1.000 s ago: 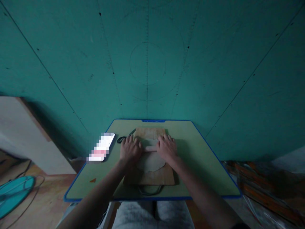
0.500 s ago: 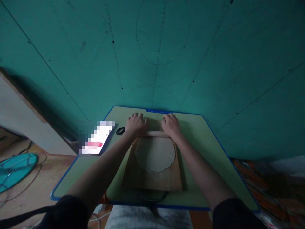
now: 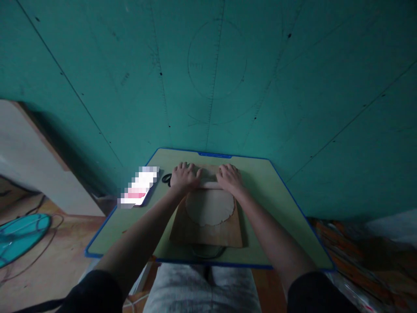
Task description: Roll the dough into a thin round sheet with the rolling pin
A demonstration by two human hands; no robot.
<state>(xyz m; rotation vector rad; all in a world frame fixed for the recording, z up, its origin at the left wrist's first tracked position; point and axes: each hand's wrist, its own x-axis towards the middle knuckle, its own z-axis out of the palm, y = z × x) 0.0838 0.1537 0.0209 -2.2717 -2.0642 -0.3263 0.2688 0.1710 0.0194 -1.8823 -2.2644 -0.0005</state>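
A pale rolling pin [image 3: 211,185] lies crosswise over the far part of a wooden board [image 3: 205,237]. My left hand [image 3: 185,177] is on its left end and my right hand [image 3: 229,177] on its right end, both palms down with the fingers over the pin. On the near side of the pin, a flat, roughly round sheet of pale dough [image 3: 210,208] with a cracked edge rests on the board. The pin's ends are hidden under my hands. Just left of my left hand, a black loop-shaped handle [image 3: 166,178] shows; the rest of that object is hidden.
The board sits on a small pale table [image 3: 273,217] with a blue rim, against a green wall [image 3: 293,100]. A lit phone [image 3: 142,186] leans at the table's left side. A dark metal handle [image 3: 208,252] shows by the board's near edge. Cables lie on the floor at left.
My view has shifted, so the table and board look a little smaller and more of the near floor shows. Both hands stay on the rolling pin, at most slightly nearer to me.
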